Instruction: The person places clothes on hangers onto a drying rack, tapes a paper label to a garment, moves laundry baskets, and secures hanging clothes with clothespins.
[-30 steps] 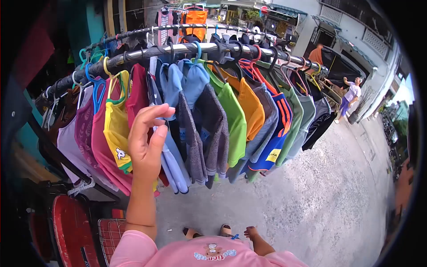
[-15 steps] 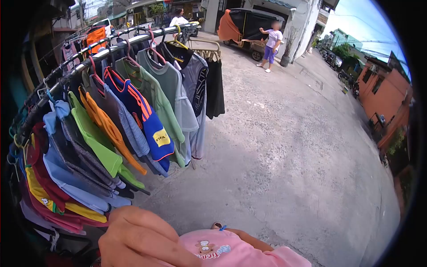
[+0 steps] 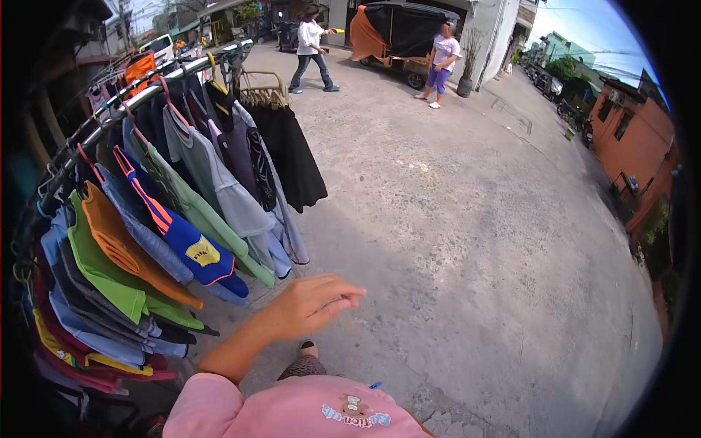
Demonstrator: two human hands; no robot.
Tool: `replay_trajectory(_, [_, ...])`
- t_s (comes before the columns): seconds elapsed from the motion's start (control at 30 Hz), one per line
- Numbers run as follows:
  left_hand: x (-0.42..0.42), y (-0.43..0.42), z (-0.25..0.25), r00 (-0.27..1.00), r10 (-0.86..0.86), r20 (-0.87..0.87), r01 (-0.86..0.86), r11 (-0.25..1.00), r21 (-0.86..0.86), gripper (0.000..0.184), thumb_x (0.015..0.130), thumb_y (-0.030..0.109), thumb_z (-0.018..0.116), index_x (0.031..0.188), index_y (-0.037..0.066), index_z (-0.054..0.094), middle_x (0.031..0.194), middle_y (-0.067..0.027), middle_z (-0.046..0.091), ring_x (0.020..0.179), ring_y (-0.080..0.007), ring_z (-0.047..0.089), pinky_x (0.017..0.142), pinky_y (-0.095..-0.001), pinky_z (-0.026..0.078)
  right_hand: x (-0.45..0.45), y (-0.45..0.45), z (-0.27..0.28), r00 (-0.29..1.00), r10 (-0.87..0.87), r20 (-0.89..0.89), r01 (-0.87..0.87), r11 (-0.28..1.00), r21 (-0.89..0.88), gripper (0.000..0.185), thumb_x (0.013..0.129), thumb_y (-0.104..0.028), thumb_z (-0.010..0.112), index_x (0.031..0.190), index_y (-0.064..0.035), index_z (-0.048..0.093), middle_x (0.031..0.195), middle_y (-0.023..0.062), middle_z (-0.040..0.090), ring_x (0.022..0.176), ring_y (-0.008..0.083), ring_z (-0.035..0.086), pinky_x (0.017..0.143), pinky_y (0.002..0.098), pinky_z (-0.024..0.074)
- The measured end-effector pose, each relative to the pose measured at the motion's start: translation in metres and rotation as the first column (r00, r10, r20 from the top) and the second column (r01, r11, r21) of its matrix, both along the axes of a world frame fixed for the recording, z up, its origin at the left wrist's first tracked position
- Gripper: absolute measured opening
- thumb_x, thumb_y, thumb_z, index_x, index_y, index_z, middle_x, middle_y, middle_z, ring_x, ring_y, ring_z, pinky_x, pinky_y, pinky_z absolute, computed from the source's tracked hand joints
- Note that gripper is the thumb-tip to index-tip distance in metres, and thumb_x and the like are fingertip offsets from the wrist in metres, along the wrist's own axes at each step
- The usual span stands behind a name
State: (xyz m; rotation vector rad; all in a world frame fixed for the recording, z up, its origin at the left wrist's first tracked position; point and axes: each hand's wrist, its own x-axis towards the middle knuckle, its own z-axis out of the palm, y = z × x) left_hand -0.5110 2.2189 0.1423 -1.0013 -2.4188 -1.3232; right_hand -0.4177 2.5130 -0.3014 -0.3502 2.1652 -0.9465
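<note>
left hand (image 3: 310, 303), fingers bent with a narrow gap to the thumb, hovers near the clothes (image 3: 157, 226); the right hand is out of view, its state untold. pavement (image 3: 475, 241) spreads ahead; the rack (image 3: 146, 93) at left bears the clothes, among them a blue jersey (image 3: 182, 230), yellow patch (image 3: 202, 252) on it.

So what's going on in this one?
A person in a pink shirt stands beside a rack of hanging clothes on a street. Their left hand is raised, fingers loosely bent, near the clothes with nothing visible in it. The right hand is out of view. Two other people stand farther off.
</note>
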Motion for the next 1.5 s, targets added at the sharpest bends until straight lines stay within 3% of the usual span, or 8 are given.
replay_trajectory(0.3, [-0.036,-0.102,-0.308,0.574,0.404,0.712,0.253,0.74,-0.623,0.043,0.077,0.03,0.052,0.111,0.003,0.051,0.111,-0.0176,0.053,0.101,-0.0305,0.051,0.084,-0.0382,0.04,-0.119,-0.046,-0.002,0.973,0.151,-0.176,-0.143,0.988,0.054,0.048,0.082,-0.037,0.048,0.119,-0.0068,0.044,0.121,0.0118,0.044,0.114,0.022,0.039,0.093,0.0351,0.0306])
replay_trajectory(0.63, [-0.166,-0.12,-0.332,0.557,0.442,0.703,0.229,0.732,-0.642,0.037,0.077,0.028,0.051,0.105,0.003,0.053,0.103,-0.0187,0.056,0.097,-0.0326,0.053,0.083,-0.0378,0.04,-0.25,-0.083,0.022,0.953,0.165,-0.255,-0.171,0.985,0.0,0.048,0.083,-0.037,0.046,0.119,-0.0056,0.045,0.124,0.011,0.043,0.116,0.0216,0.037,0.095,0.0335,0.0291])
replay_trajectory(0.77, [-0.225,-0.122,-0.374,0.322,0.324,0.89,-0.351,0.913,-0.206,0.03,0.079,0.029,0.051,0.1,0.008,0.054,0.1,-0.0111,0.058,0.09,-0.0244,0.056,0.074,-0.0375,0.043,-0.313,-0.06,-0.044,0.999,-0.019,0.043,0.033,0.935,-0.352,0.044,0.084,-0.034,0.046,0.117,-0.0046,0.047,0.117,0.0108,0.048,0.109,0.0202,0.044,0.09,0.0319,0.0344])
replay_trajectory(0.9, [-0.228,-0.126,-0.436,0.008,0.265,0.964,-0.882,0.457,-0.118,0.036,0.081,0.029,0.051,0.111,0.01,0.048,0.098,-0.0069,0.059,0.088,-0.0215,0.057,0.074,-0.0368,0.043,-0.406,-0.023,-0.053,0.995,-0.008,0.104,0.045,0.932,-0.359,0.042,0.085,-0.032,0.046,0.116,-0.0035,0.048,0.111,0.0119,0.052,0.101,0.02,0.05,0.087,0.0301,0.0372])
replay_trajectory(1.0, [-0.172,-0.143,-0.481,0.083,0.459,0.885,-0.723,0.639,-0.264,0.03,0.079,0.028,0.052,0.101,0.008,0.052,0.092,-0.01,0.059,0.085,-0.0235,0.058,0.074,-0.0373,0.043,-0.476,0.014,-0.006,0.814,-0.104,0.571,0.413,0.795,-0.444,0.039,0.084,-0.03,0.048,0.112,-0.0029,0.051,0.105,0.0142,0.055,0.091,0.0202,0.056,0.081,0.0321,0.0418])
replay_trajectory(1.1, [-0.273,-0.119,-0.515,0.257,0.675,0.692,-0.427,0.721,-0.545,0.026,0.078,0.028,0.054,0.086,0.004,0.059,0.082,-0.0146,0.06,0.081,-0.0266,0.059,0.073,-0.038,0.043,-0.543,0.066,-0.021,0.892,0.144,-0.429,-0.074,0.982,0.175,0.035,0.082,-0.028,0.048,0.105,-0.0027,0.054,0.094,0.0154,0.059,0.079,0.0204,0.059,0.071,0.0328,0.0457])
replay_trajectory(1.27, [-0.374,-0.058,-0.49,0.113,0.761,0.639,-0.488,0.603,-0.632,0.027,0.08,0.027,0.048,0.088,0.004,0.06,0.087,-0.0118,0.06,0.082,-0.024,0.058,0.074,-0.0326,0.043,-0.64,0.107,-0.019,0.905,-0.329,0.269,0.288,0.941,0.179,0.023,0.081,-0.021,0.046,0.098,-0.0063,0.051,0.08,0.0079,0.058,0.064,0.0148,0.054,0.05,0.0286,0.0431])
replay_trajectory(1.5, [-0.468,-0.073,-0.417,-0.078,0.05,0.996,-0.927,0.365,-0.091,0.023,0.085,0.027,0.045,0.101,0.011,0.046,0.091,-0.0048,0.059,0.081,-0.0156,0.056,0.065,-0.0322,0.044,-0.771,0.007,0.015,0.749,-0.579,0.322,0.594,0.802,0.061,0.025,0.083,-0.021,0.044,0.105,-0.0097,0.048,0.083,0.0078,0.059,0.067,0.0165,0.057,0.055,0.0301,0.0444])
